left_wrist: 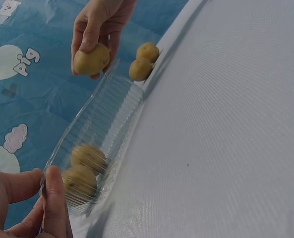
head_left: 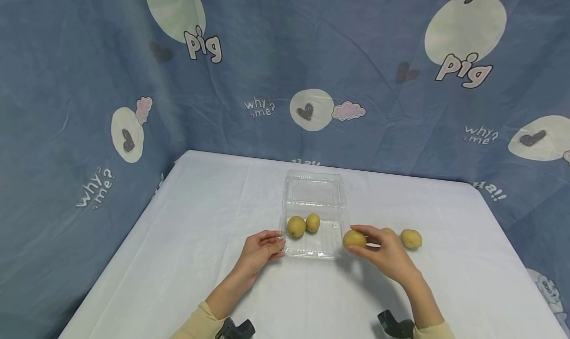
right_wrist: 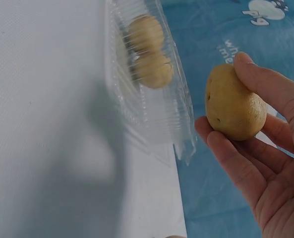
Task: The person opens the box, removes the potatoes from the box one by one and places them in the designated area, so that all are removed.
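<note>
A clear plastic clamshell box (head_left: 317,250) lies open on the white table, its lid (head_left: 313,188) folded back. Two potatoes (head_left: 296,226) (head_left: 313,222) lie in its tray, also seen as potatoes (left_wrist: 80,181) (right_wrist: 151,69) in both wrist views. My right hand (head_left: 383,252) grips a third potato (head_left: 354,239) (right_wrist: 234,102) (left_wrist: 91,59) at the tray's right edge. My left hand (head_left: 262,247) pinches the tray's left rim (left_wrist: 50,171). Two more potatoes (head_left: 411,238) (left_wrist: 147,52) lie on the table beyond the right hand, one partly hidden by it.
The white table (head_left: 200,260) is backed by a blue printed cloth (head_left: 311,57) on the far and left sides. Table edges run at left and right. Black wrist camera mounts (head_left: 236,328) sit at the bottom of the head view.
</note>
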`<state>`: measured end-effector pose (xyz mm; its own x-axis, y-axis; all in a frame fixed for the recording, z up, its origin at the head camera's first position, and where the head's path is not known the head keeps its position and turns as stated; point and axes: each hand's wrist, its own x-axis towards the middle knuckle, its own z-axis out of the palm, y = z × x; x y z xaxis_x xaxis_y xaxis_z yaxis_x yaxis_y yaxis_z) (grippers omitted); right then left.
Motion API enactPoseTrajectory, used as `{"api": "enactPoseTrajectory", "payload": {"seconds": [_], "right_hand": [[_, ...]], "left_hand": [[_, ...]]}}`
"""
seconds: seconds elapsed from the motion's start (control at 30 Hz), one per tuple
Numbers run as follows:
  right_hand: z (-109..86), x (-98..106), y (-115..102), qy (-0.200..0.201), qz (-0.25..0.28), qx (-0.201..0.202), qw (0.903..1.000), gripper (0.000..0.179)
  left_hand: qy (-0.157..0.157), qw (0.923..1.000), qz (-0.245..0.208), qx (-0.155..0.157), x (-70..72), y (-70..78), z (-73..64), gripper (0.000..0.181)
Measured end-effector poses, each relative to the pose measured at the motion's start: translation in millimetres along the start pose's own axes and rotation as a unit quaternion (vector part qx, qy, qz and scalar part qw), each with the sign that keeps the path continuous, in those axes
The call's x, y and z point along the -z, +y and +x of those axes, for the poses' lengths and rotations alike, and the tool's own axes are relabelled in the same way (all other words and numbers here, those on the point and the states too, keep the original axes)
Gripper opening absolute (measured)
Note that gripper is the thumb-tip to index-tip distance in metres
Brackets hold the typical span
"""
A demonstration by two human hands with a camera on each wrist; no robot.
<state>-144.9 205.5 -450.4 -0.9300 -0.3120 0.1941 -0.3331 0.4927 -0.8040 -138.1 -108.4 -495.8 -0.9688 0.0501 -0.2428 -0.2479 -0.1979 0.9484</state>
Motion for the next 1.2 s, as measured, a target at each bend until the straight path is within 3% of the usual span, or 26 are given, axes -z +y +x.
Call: {"api": "enactPoseTrajectory", "payload": {"seconds": [1.2], "right_hand": [[-23.8, 6, 19, 0.012, -0.021, -0.028, 0.9993, 0.048]], "left_hand": [[0.003, 1.0000, -0.004, 0.004, -0.4, 0.7, -0.6, 0.033]]}}
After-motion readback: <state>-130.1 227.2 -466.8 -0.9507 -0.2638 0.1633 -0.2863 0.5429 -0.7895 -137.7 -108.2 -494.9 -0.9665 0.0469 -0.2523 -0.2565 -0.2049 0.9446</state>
